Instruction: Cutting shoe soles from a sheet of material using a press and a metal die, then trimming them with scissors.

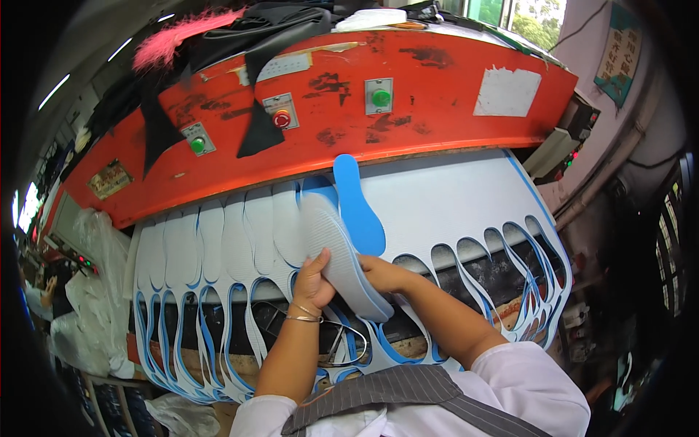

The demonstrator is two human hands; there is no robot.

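Between my two hands is a pale grey, ribbed insole [331, 244] with a blue edge, tilted above the sheet. I cannot tell whether it is one insole or a thin stack. My left hand [314, 282], with a bangle at the wrist, grips its near left side, thumb on top. On the opposite edge my right hand [381, 274] is closed, its fingertips partly hidden. Just beyond lies a blue insole [357, 204], blue face up, on the pale sheet [444, 189]. Several insole shapes [213, 237] are cut side by side in the sheet's left part.
Above the sheet runs a red press beam [328, 102] with green buttons and a red button [282, 119]. Narrow strips [226, 342] around insole-shaped holes hang over the near edge. A wire loop [357, 346] sits by my left forearm. Clear plastic [91, 291] hangs at left.
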